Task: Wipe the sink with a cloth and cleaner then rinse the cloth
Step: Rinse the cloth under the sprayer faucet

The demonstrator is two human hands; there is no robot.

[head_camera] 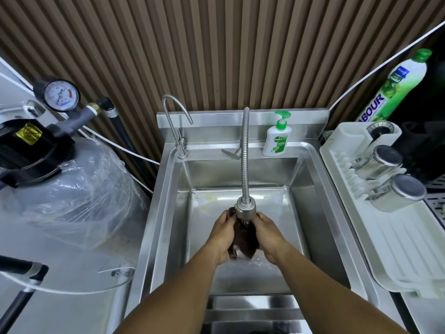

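Head view looks down into a steel sink (310, 189), where both grips meet low over the basin. The left grip (222, 237) and the right grip (267, 239) each curl their fingers round a dark brown cloth (243, 239). It sits bunched between the two grips, its lower end hanging just below the palms and above the wet sink floor.

Just above the grips hangs the spray head (244, 209) of a flexible metal hose (245, 153), right over the top of the cloth. Thin streaks of water show beneath it.

Beyond the grips, on the back ledge, a soap bottle (277, 136) stands upright to the right of the hose. A thin curved tap (177, 121) rises beyond the left grip.

Well apart to the right of the right grip, a white rack (385, 237) lies on the surface and holds two steel cups (385, 162) bottoms up. A green detergent bottle (395, 85) stands beyond it. Well to the left of the left grip sits a plastic-wrapped tank (72, 189) with a gauge (57, 95) above it.
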